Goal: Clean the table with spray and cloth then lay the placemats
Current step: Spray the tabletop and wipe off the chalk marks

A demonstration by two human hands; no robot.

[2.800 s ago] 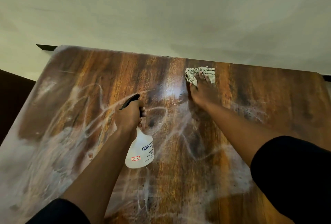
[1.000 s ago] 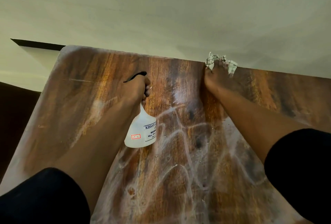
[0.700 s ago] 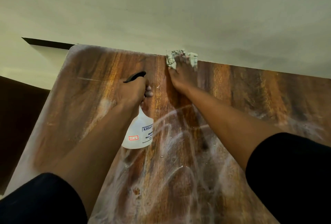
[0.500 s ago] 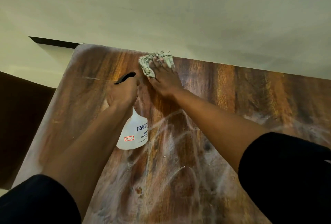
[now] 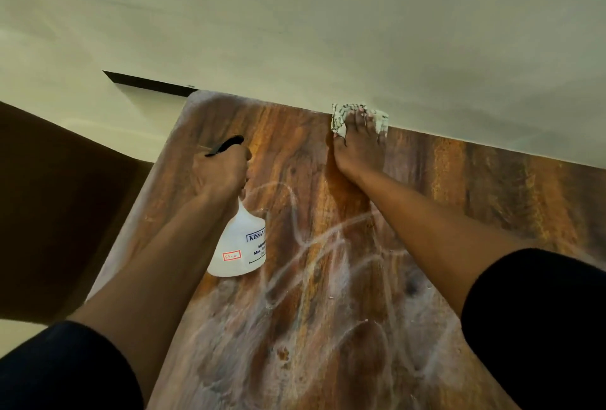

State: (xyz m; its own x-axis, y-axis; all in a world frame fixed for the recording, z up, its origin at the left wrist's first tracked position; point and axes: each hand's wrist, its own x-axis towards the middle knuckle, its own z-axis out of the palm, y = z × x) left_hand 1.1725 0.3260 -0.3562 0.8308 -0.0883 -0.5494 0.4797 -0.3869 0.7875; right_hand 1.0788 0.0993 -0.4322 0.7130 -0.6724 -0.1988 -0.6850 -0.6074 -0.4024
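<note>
From the camera on my head, I look down along both of my bare forearms, each ending in a black sleeve near the bottom corners of the view. Under them lies a wooden table (image 5: 459,180) with a glossy brown grain, its far edge running against a pale wall (image 5: 328,32).

My left hand (image 5: 221,173) is curled round the neck of a white spray bottle (image 5: 239,245), which hangs below my fist, above the left part of the table. The bottle's black trigger head (image 5: 226,145) sticks out past my knuckles, pointing away from me. The bottle carries a printed label with blue lettering and a small red-bordered sticker. I cannot tell whether the base of the bottle touches the wood.

My right hand (image 5: 357,144) reaches to the table's far edge, fingers straight and laid flat on a crumpled pale cloth (image 5: 339,118) with dark markings. The cloth is pressed between my fingers and the wood, right where the table meets the wall, and it shows on both sides of my fingertips.

White, looping streaks (image 5: 328,245) cover the nearer half of the table, between and below my two arms, with cloudy patches toward the near edge. The strip of wood at the far edge looks darker and shinier.

To the left of the table there is a dark brown surface (image 5: 59,206), too dim to identify.
</note>
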